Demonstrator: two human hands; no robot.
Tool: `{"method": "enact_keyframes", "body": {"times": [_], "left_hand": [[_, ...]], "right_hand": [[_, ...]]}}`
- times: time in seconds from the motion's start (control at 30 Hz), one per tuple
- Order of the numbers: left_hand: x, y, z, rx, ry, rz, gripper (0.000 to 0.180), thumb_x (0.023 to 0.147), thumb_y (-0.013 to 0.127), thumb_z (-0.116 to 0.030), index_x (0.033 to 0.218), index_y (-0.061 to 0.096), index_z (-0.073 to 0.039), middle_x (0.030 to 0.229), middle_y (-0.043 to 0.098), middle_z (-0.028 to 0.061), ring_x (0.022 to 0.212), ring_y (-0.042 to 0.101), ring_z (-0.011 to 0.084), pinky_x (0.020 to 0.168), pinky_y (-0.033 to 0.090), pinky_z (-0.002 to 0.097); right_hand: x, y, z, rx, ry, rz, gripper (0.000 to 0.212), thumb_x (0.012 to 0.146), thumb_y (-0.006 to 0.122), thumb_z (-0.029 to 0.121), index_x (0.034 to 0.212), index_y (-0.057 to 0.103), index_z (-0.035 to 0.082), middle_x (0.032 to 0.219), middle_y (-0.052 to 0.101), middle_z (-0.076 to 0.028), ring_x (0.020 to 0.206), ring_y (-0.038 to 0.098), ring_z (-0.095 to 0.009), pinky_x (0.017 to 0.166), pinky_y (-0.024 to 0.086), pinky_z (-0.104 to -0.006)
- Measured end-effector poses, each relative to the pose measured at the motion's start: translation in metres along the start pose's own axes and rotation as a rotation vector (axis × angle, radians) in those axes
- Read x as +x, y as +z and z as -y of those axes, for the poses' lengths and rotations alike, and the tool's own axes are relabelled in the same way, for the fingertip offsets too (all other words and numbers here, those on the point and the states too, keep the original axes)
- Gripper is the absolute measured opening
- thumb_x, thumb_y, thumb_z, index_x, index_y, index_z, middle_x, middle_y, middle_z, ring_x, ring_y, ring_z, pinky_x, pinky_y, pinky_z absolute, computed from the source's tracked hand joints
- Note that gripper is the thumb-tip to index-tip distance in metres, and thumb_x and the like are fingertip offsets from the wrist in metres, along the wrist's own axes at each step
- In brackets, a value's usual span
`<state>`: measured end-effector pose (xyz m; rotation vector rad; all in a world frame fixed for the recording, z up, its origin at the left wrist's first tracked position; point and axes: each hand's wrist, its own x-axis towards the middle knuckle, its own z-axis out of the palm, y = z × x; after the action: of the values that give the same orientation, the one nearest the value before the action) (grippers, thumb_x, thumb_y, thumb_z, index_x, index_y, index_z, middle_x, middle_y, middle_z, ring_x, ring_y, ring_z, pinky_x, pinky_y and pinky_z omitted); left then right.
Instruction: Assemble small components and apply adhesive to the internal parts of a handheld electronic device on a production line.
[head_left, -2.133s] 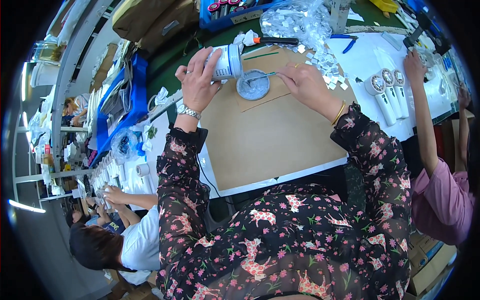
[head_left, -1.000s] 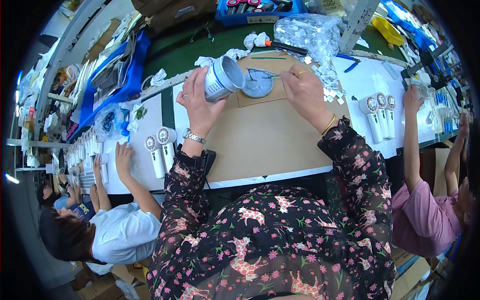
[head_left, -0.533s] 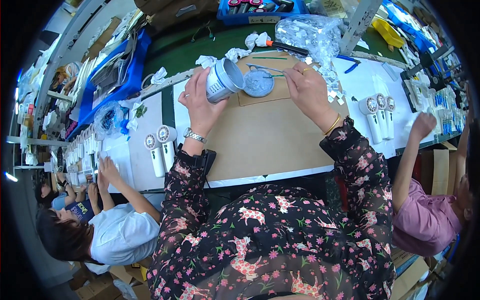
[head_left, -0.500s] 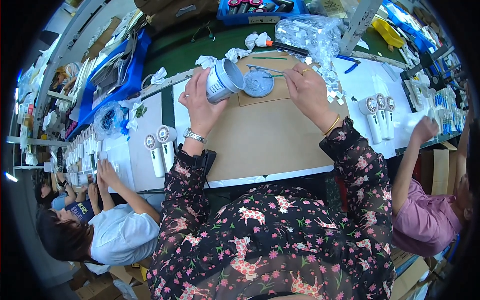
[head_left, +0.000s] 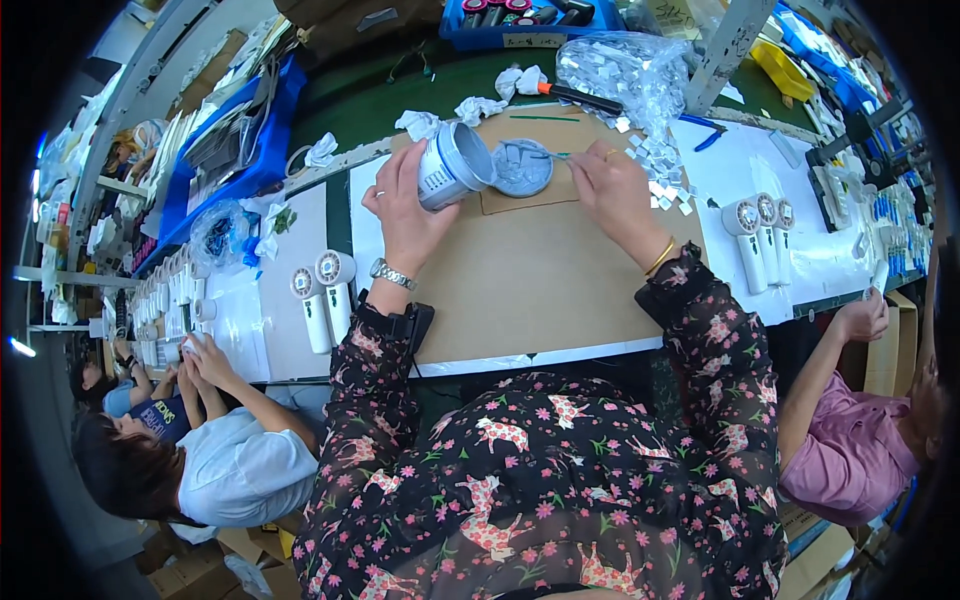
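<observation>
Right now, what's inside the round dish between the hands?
Grey paste lies across the round dish, and the right hand holds a thin stick over it. The paste covers the dish's bottom, so I can't see that.

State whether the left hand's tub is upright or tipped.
Tipped: the left hand holds the tub, its open mouth leaning right, toward the grey paste.

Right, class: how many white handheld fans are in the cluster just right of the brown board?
3, side by side: the leftmost fan, the middle fan and the rightmost fan. None seems hidden.
</observation>
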<state>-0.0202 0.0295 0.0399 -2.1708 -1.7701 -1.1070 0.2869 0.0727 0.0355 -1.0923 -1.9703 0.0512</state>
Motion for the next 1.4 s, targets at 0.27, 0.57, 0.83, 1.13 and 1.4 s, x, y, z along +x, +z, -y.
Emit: {"method": "enact_keyframes", "body": {"times": [0.27,0.57,0.83,1.13,1.4], "left_hand": [[0.007,0.000,0.000,-0.009,0.008,0.035,0.101,0.061,0.093,-0.024,0.153,0.051,-0.022,0.147,0.056,0.0076,0.137,0.049,0.0290,0.111,0.026,0.0468],[0.022,0.000,0.003,-0.052,0.032,0.091,0.101,0.060,0.093,-0.026,0.152,0.052,-0.020,0.144,0.058,0.0074,0.136,0.052,0.0278,0.109,0.027,0.0455],[0.025,-0.008,-0.005,-0.126,0.030,0.157,0.102,0.059,0.095,-0.027,0.151,0.053,-0.019,0.148,0.057,0.0091,0.139,0.052,0.0293,0.112,0.028,0.0451],[0.032,-0.017,-0.007,-0.287,0.072,0.321,0.104,0.059,0.096,-0.031,0.152,0.052,-0.018,0.145,0.059,0.0073,0.137,0.054,0.0278,0.112,0.027,0.0428],[0.034,-0.017,-0.001,-0.593,-0.214,0.390,0.104,0.063,0.099,-0.039,0.148,0.053,-0.002,0.139,0.066,0.0148,0.125,0.065,0.0268,0.110,0.047,0.0403]], "right_hand": [[0.025,-0.023,0.009,0.094,0.048,-0.053,0.010,0.095,0.075,0.012,0.096,0.078,0.003,0.080,0.065,-0.010,0.068,0.063,-0.028,0.061,0.049,-0.0399],[0.046,-0.034,0.018,0.123,-0.042,0.017,0.011,0.096,0.074,0.013,0.094,0.078,0.003,0.083,0.066,-0.012,0.072,0.066,-0.031,0.063,0.050,-0.0415],[0.054,-0.026,0.023,0.073,-0.108,0.131,0.012,0.096,0.074,0.015,0.093,0.077,0.003,0.090,0.067,-0.013,0.081,0.068,-0.035,0.071,0.053,-0.0462],[0.056,-0.024,-0.002,0.014,-0.204,0.319,0.016,0.099,0.069,0.016,0.100,0.077,0.002,0.090,0.068,-0.016,0.082,0.067,-0.040,0.075,0.052,-0.0498],[0.063,-0.038,0.019,0.260,0.022,0.038,0.031,0.107,0.064,0.024,0.117,0.076,-0.002,0.094,0.076,-0.019,0.079,0.071,-0.032,0.075,0.055,-0.0396]]}}
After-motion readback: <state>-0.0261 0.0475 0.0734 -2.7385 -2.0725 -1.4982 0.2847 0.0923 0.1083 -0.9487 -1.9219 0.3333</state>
